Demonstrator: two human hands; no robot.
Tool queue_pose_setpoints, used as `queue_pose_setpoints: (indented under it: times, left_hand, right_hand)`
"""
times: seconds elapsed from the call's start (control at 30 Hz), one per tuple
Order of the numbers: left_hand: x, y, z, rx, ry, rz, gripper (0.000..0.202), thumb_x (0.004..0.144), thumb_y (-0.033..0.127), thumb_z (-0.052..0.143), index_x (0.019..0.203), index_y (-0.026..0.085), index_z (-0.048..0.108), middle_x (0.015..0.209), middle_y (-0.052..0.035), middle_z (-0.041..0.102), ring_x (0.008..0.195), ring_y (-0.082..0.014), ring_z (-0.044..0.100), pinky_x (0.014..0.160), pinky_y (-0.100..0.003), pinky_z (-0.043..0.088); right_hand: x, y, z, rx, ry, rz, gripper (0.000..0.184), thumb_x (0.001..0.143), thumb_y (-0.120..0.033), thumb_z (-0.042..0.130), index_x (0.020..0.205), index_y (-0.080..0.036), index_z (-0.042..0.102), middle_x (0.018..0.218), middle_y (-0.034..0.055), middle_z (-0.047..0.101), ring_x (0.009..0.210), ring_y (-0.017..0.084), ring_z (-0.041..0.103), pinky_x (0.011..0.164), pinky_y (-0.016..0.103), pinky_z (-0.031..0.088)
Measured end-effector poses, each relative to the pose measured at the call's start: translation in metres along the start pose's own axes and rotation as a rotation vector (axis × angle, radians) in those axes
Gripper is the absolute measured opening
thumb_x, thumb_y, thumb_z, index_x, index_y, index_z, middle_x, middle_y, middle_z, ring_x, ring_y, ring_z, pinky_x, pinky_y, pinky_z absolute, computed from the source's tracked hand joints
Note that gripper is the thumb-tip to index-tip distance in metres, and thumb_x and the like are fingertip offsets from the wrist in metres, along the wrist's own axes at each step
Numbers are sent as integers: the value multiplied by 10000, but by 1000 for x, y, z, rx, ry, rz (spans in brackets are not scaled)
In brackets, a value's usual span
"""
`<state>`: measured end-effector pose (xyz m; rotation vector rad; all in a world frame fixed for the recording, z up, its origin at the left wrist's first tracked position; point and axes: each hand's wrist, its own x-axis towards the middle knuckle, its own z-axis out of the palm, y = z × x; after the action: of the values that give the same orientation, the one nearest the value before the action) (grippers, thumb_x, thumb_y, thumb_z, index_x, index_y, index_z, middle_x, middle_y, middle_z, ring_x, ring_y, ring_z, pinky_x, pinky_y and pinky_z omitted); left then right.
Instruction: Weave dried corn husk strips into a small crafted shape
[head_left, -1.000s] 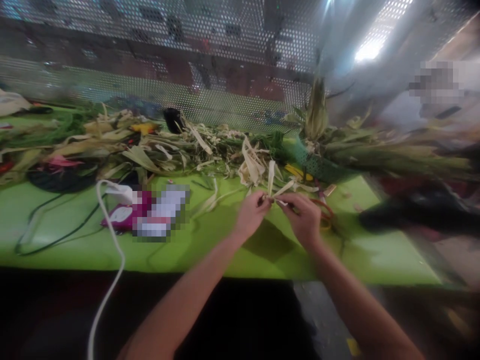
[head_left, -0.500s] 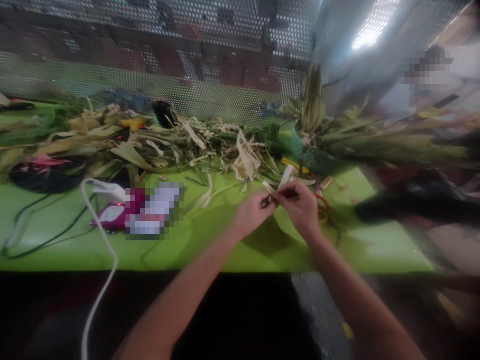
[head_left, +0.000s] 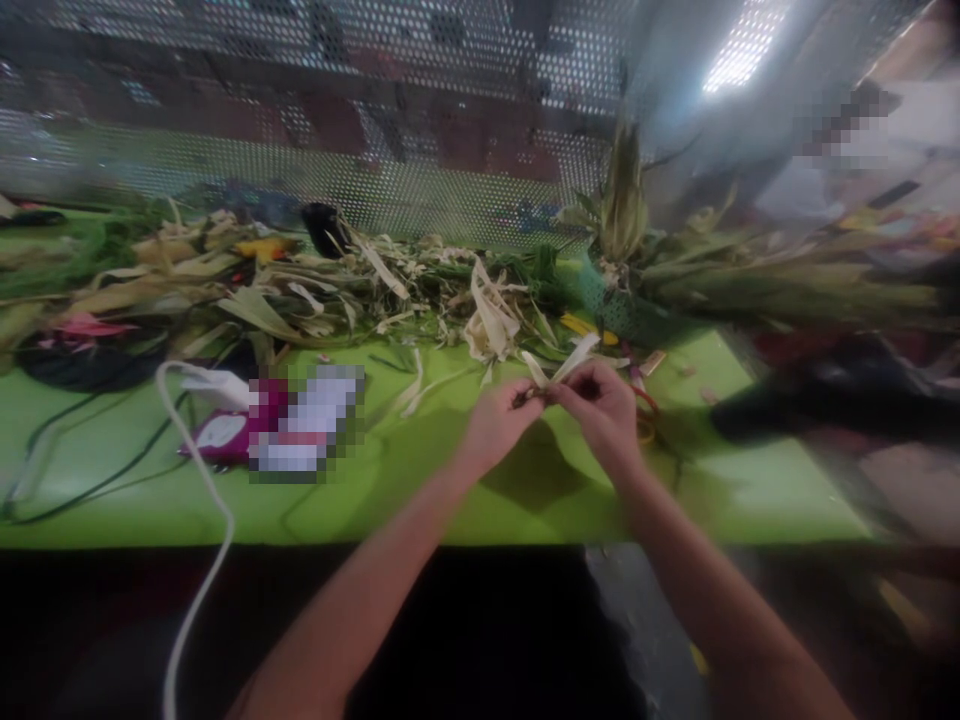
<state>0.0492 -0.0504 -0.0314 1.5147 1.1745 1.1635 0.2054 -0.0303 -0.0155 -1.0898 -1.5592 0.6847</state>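
Observation:
Above the green table (head_left: 420, 500), my two hands meet with their fingertips nearly touching. My left hand (head_left: 496, 422) is closed in a pinch at the base of a pale strip of corn husk (head_left: 576, 358). The fingers of my right hand (head_left: 600, 405) are bent and pressed onto the same husk from the other side. Two light ends of it stick up in a V beyond the fingertips. What lies inside the fingers is mostly hidden. Just behind, a crumpled pale husk bunch (head_left: 491, 318) rests on the table.
Dried husks and leaves (head_left: 277, 305) heap along the back, below a perforated metal screen (head_left: 465, 170). At left lie a blurred-out phone (head_left: 311, 415), a magenta power strip (head_left: 221, 432) and a white cable (head_left: 217, 500). A green netted bundle (head_left: 615, 290) stands at back right.
The husk ends between my fingertips have spread and now form a clearer V. My hands have shifted slightly, still pinching. The things on the table lie as before.

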Motion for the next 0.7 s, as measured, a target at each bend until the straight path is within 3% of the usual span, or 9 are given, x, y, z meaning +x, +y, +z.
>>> queue_pose_setpoints:
  times: [0.1, 0.23, 0.43, 0.57, 0.7]
  left_hand:
    - [1, 0, -2, -78, -26, -57, 172, 819, 303, 568, 754, 162, 644, 746, -6, 609, 709, -129, 521, 699, -265, 401]
    - [3, 3, -6, -109, -77, -130, 171, 800, 303, 583, 811, 165, 682, 780, -13, 641, 745, -140, 544, 733, -274, 407]
    - [5, 2, -5, -185, -56, -190, 160, 755, 296, 624, 799, 160, 695, 782, -21, 661, 761, -144, 557, 748, -273, 407]
    - [5, 0, -5, -148, -45, -164, 159, 745, 316, 631, 782, 166, 666, 728, -1, 619, 706, -130, 518, 691, -263, 383]
    - [4, 2, -8, 61, -51, -97, 200, 763, 322, 589, 643, 168, 545, 595, 30, 468, 591, -104, 387, 575, -256, 281]
  right_hand:
    - [2, 2, -2, 36, 7, 37, 269, 766, -422, 739, 762, -183, 615, 695, -3, 599, 603, 116, 499, 546, 239, 417]
    - [4, -2, -4, 160, -44, 83, 261, 810, -403, 694, 964, -192, 681, 878, 41, 703, 697, 146, 591, 594, 259, 472]
    - [4, -4, -11, 262, -120, 73, 196, 814, -391, 701, 880, -207, 702, 847, 34, 724, 575, 117, 576, 558, 267, 496]
    - [4, 1, -13, 136, -199, -15, 210, 766, -379, 758, 877, -213, 694, 753, 7, 692, 661, 151, 637, 630, 287, 527]
    - [5, -2, -14, -72, -268, -194, 123, 817, -337, 711, 820, -214, 711, 760, 13, 678, 696, 152, 618, 642, 283, 504]
